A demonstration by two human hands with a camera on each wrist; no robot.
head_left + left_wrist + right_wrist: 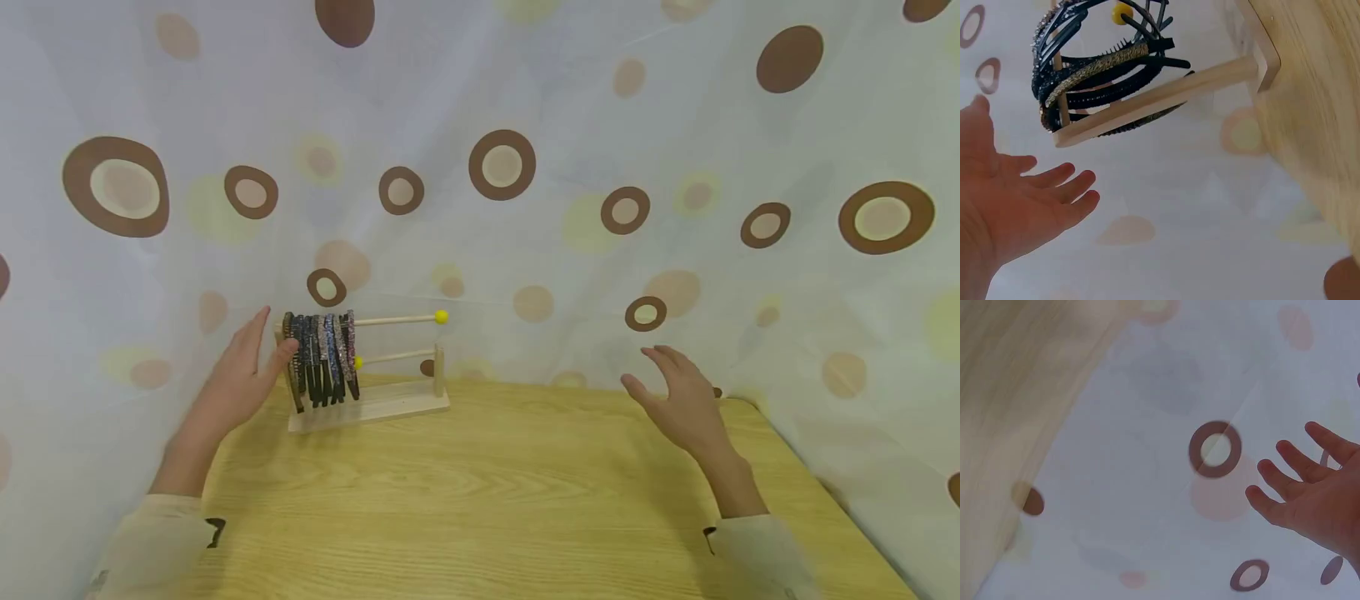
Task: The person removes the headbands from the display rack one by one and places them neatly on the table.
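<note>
A small wooden rack (397, 402) stands at the table's back left, with two dowels ending in yellow balls. Several glittery headbands (322, 354), mostly dark with some pink and blue, hang bunched on its upper dowel at the left end. My left hand (236, 387) is raised beside that end, fingers extended and thumb overlapping the headbands in the head view. In the left wrist view the same hand (1029, 200) shows spread fingers, apart from the rack's post (1160, 103). Over the table's right side hovers my right hand (690, 408), its fingers loosely spread and holding nothing.
The light wood-grain table (480, 492) reaches back to a pale curtain (555, 250) printed with brown and yellow circles. That curtain also runs along the left and right sides. The table's right edge (832, 496) slants toward the front.
</note>
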